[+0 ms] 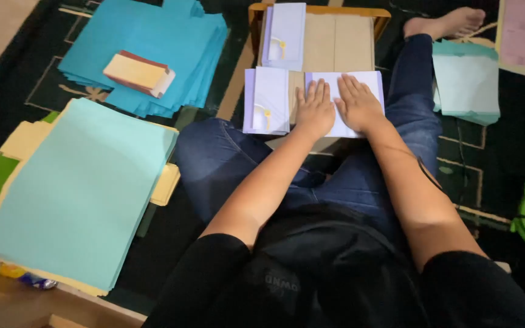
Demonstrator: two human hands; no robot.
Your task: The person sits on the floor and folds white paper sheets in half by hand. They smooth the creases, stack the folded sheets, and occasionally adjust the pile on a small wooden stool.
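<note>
Pale teal sheets [80, 194] at left, blue stack [153, 54] beyond. Wooden board [335, 42] on lap. White paper [360, 82] on board's near end; left hand [315, 110] and right hand [357, 104] flat, fingers spread, pressing it, gripping nothing. Envelope [267, 100] just left.

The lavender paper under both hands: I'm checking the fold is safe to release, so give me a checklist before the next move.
1. Left hand flat on the lavender paper: ok.
2. Right hand flat on it: ok.
3. Paper rests on the wooden board: ok.
4. Finished folded piece lies apart, left of the hands: ok.
5. Crease sharp under the palms: cannot tell, hidden.
6. Paper's edges aligned: cannot tell.
</note>
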